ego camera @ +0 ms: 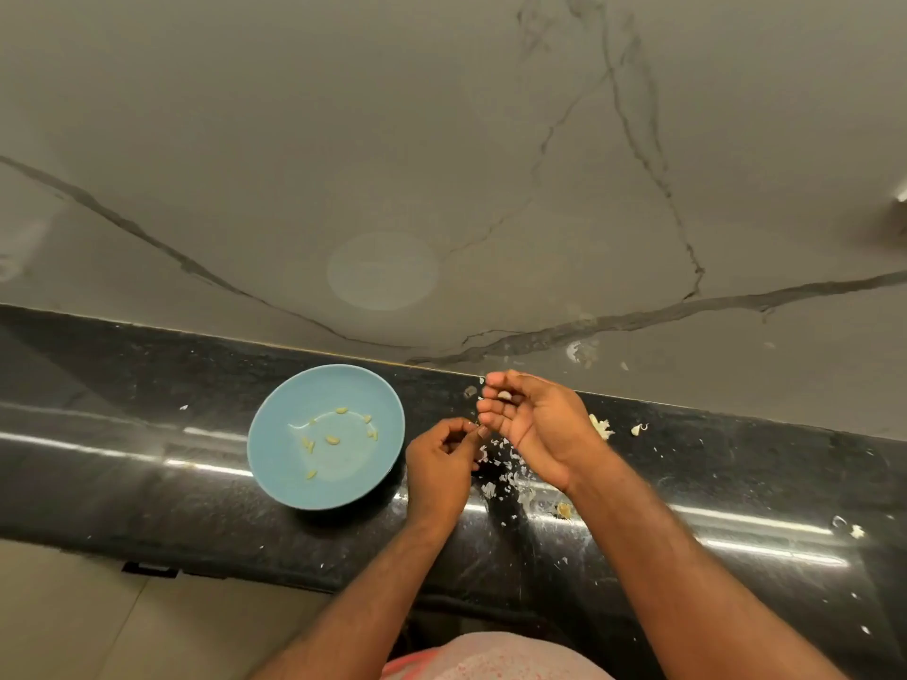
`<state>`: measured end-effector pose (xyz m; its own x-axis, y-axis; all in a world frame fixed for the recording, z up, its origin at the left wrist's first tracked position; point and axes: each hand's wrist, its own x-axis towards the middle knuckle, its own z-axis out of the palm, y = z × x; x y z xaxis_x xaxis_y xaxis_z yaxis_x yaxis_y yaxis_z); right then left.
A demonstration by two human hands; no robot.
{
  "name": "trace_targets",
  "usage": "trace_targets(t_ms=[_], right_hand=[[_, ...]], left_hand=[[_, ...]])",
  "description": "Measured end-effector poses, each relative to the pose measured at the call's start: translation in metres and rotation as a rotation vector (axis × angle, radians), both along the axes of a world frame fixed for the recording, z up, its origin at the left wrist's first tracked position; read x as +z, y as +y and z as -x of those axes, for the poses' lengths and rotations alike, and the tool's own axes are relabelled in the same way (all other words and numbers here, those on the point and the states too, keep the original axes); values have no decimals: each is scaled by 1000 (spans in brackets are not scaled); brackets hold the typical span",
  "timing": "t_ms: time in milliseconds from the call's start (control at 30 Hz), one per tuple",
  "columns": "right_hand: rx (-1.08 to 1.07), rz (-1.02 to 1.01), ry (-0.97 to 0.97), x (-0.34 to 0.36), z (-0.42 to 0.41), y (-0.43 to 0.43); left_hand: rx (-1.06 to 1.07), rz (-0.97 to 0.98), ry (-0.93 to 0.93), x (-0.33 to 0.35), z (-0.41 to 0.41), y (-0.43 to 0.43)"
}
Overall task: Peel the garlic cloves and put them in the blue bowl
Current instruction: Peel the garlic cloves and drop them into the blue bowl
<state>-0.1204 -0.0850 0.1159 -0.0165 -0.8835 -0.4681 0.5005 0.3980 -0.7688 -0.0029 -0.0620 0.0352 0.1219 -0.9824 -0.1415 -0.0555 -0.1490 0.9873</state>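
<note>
1. the blue bowl (pixel 289 409) is round, shallow and smooth, with a few small, pale yellow, curved peeled cloves (pixel 333 440) lying apart in it.
2. the right hand (pixel 535 429) is palm up, its fingers curled round a whitish garlic clove (pixel 504 396) at the fingertips.
3. the left hand (pixel 441 463), just right of the bowl, has its fingers curled in narrow; i cannot tell whether they pinch anything.
4. thin white peel scraps (pixel 505 466) are scattered beneath both hands.
5. the counter (pixel 147 434) is glossy, speckled black stone, and behind it is a grey veined marble wall (pixel 392 139).

Curled fingers (pixel 455 426) of the left hand (pixel 437 466) hide anything held.
</note>
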Motion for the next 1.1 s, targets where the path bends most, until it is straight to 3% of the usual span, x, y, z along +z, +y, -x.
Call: trace_targets(t_ms=[167, 333, 433, 533, 667, 767, 867, 1100], right_hand=[[200, -24, -11, 2, -56, -7], [365, -11, 99, -5, -110, -12], [243, 69, 196, -5, -111, -12], [24, 118, 299, -7, -78, -7], [-200, 107, 444, -20, -3, 15], [-226, 46, 673, -35, 50, 38], [-52, -54, 1175, -54, 85, 63], [209, -136, 1388, -73, 84, 76]], left_hand=[[-34, -38, -130, -13, -7, 3], [-191, -82, -394, -24, -7, 11], [-161, -72, -350, -23, -10, 16], [-80, 93, -419, -20, -7, 9], [-146, 238, -392, -32, 1, 2], [-190, 306, -380, -38, 9, 2], [-283, 356, -503, -43, 22, -1], [-665, 516, -851, -42, 32, 1]])
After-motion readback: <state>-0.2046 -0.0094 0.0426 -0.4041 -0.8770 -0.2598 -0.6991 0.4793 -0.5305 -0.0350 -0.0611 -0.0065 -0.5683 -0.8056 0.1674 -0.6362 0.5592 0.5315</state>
